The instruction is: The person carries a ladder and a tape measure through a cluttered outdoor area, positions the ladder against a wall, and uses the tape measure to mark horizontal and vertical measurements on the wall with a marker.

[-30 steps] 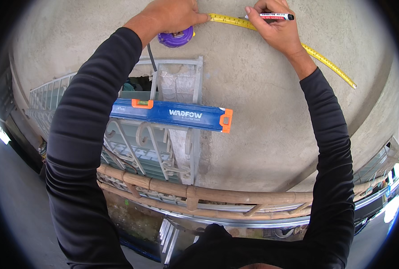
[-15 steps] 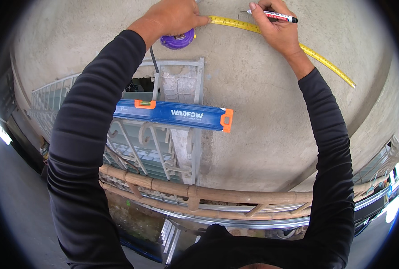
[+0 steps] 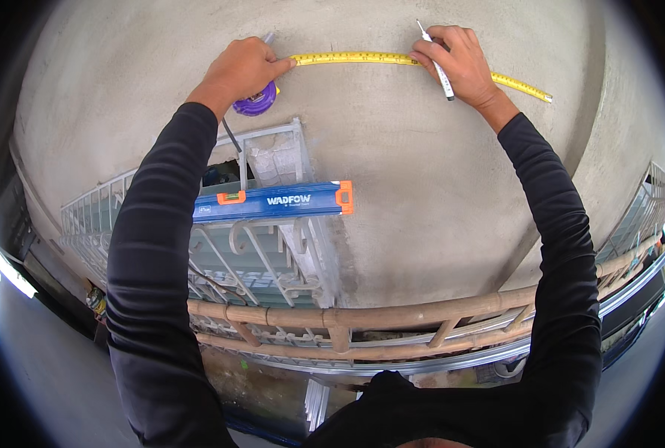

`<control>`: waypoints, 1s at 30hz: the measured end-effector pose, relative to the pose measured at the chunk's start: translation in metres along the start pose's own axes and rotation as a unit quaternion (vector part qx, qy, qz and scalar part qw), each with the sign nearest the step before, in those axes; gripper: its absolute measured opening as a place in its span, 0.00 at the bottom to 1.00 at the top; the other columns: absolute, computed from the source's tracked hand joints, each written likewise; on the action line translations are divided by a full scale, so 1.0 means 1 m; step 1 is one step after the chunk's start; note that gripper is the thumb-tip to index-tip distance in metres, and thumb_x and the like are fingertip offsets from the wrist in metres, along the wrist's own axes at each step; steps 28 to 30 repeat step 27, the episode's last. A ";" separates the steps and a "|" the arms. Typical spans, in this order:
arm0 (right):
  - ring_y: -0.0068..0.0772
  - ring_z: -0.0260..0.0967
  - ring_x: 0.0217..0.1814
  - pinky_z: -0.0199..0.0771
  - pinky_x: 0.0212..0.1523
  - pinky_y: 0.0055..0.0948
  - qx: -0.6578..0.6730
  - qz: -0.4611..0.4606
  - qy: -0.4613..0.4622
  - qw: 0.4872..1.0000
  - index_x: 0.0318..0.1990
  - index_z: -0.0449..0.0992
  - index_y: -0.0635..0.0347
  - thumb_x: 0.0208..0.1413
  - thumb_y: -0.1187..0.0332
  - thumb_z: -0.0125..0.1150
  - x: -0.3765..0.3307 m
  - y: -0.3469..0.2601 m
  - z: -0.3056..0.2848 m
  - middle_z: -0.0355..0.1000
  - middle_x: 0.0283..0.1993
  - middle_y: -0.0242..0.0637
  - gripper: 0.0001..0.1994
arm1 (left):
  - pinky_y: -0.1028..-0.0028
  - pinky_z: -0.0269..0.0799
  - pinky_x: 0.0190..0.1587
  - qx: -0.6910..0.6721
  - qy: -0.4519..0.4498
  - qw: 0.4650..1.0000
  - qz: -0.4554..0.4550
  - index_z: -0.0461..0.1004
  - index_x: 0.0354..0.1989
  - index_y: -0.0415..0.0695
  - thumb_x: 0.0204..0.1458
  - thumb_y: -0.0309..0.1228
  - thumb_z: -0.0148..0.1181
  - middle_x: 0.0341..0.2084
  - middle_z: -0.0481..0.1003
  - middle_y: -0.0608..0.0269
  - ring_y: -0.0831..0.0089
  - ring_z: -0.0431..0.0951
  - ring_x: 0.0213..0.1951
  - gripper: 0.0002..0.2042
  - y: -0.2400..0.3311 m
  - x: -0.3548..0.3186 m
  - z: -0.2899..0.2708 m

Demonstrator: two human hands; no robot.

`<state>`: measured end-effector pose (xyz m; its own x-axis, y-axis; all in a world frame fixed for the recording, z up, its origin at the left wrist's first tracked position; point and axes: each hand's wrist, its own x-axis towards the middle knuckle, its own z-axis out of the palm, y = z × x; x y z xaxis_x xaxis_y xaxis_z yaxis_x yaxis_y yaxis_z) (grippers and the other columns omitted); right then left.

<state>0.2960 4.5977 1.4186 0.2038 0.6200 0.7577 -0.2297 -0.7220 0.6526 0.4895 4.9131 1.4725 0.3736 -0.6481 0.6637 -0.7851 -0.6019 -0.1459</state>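
Up against the bare grey wall, my left hand (image 3: 244, 71) is closed on a tape measure, thumb and fingers pinching the start of its drawn-out yellow blade (image 3: 355, 57). The purple case (image 3: 256, 102) hangs just below that hand. A thin greyish piece (image 3: 269, 37) sticks up behind the fingers; its kind is unclear. My right hand (image 3: 458, 66) grips a slim white marker (image 3: 441, 76), its thin tip upward and black end down. The fingertips also meet the blade, which passes behind this hand and comes out to its right, its free end sloping down.
A blue spirit level (image 3: 295, 201) with orange ends lies across a pale metal window grille (image 3: 254, 250), below my left hand. A dark cable (image 3: 230, 134) runs down to the grille. Bamboo rails (image 3: 392, 317) cross in front of me, with metal channels (image 3: 437, 364) beneath.
My right hand has turned the marker from nearly level to steeply upright. The whole view has shifted, so hands, tape and level appear further left and lower. Both hands keep their holds.
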 end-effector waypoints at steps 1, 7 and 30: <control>0.32 0.70 0.51 0.68 0.52 0.32 -0.014 0.021 -0.019 0.999 0.47 0.81 0.44 0.60 0.55 0.68 -0.018 0.011 -0.011 0.75 0.47 0.32 0.11 | 0.64 0.79 0.34 -0.008 0.002 1.000 0.002 0.87 0.33 0.40 0.60 0.53 0.63 0.24 0.82 0.51 0.60 0.82 0.25 0.25 -0.002 0.001 0.000; 0.34 0.69 0.51 0.65 0.53 0.35 -0.132 0.134 -0.031 0.982 0.49 0.80 0.48 0.56 0.49 0.71 -0.124 0.070 -0.076 0.72 0.52 0.35 0.19 | 0.59 0.77 0.35 -0.051 -0.011 0.998 0.025 0.84 0.28 0.35 0.57 0.49 0.65 0.21 0.79 0.45 0.53 0.81 0.25 0.24 -0.005 0.007 -0.005; 0.34 0.71 0.36 0.73 0.38 0.36 0.010 0.433 0.218 0.874 0.41 0.71 0.57 0.61 0.70 0.70 -0.159 0.057 -0.071 0.71 0.36 0.39 0.10 | 0.61 0.76 0.39 -0.018 0.030 0.999 0.018 0.85 0.28 0.36 0.59 0.51 0.65 0.24 0.81 0.46 0.59 0.84 0.30 0.25 -0.004 0.000 0.002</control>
